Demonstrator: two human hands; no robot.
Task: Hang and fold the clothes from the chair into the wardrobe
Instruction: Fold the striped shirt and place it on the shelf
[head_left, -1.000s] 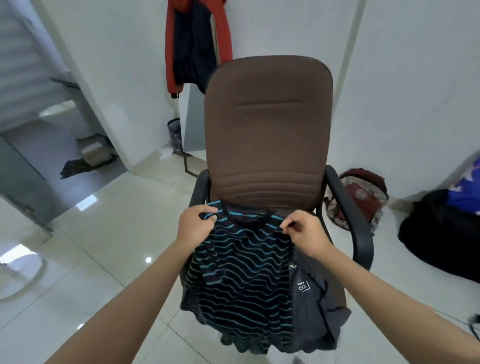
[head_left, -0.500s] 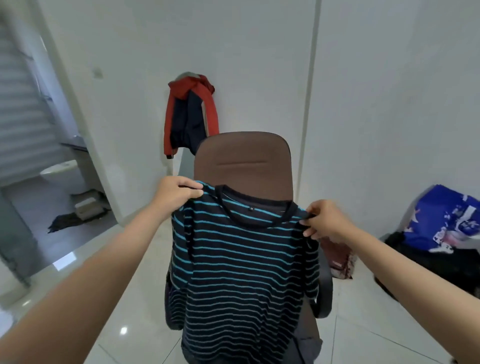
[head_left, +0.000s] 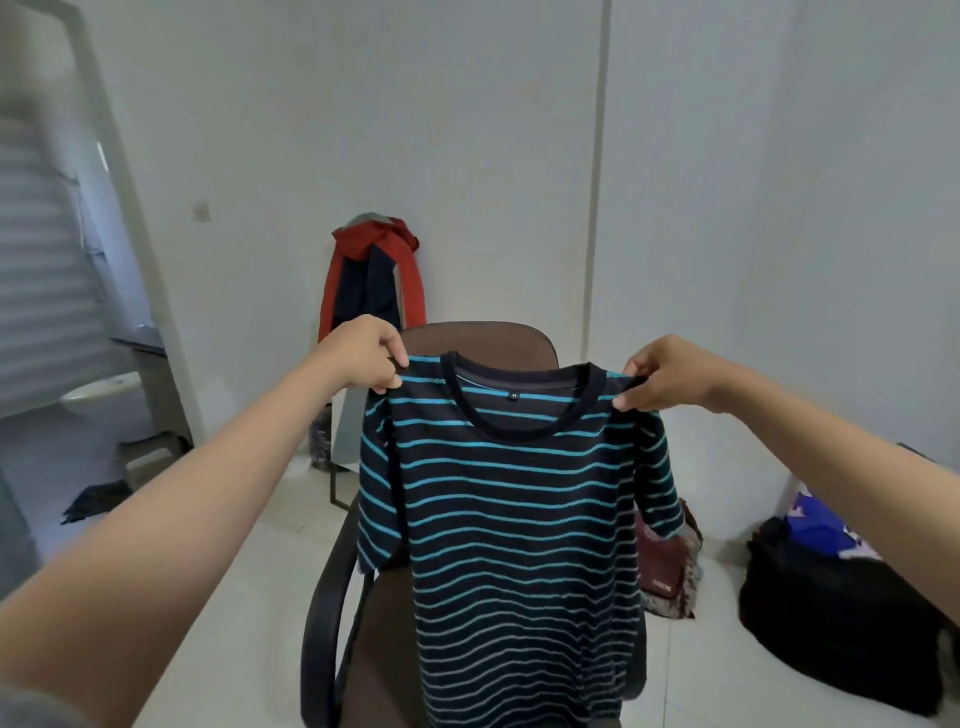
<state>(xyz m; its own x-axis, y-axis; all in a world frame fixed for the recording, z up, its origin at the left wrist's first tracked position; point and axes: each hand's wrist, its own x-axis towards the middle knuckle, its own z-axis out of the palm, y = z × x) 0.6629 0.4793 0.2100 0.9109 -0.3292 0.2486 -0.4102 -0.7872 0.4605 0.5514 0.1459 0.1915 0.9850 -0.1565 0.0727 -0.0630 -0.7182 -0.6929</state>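
Striped shirt (head_left: 519, 519) looking like soft, slightly fuzzy matt knit cloth, ribbed collar, chair (head_left: 483, 343) showing brown matt woven upholstery and smooth black plastic armrests, floor (head_left: 249, 561) shining as glossy pale tile, far jacket (head_left: 376, 275) hanging as smooth cloth

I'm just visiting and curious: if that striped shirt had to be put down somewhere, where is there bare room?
Bare white floor lies left of the brown office chair, bordered by the doorway. It is crowded to the right: a maroon bag and a black bag sit against the wall. Both hands hold the black, blue-striped shirt up.
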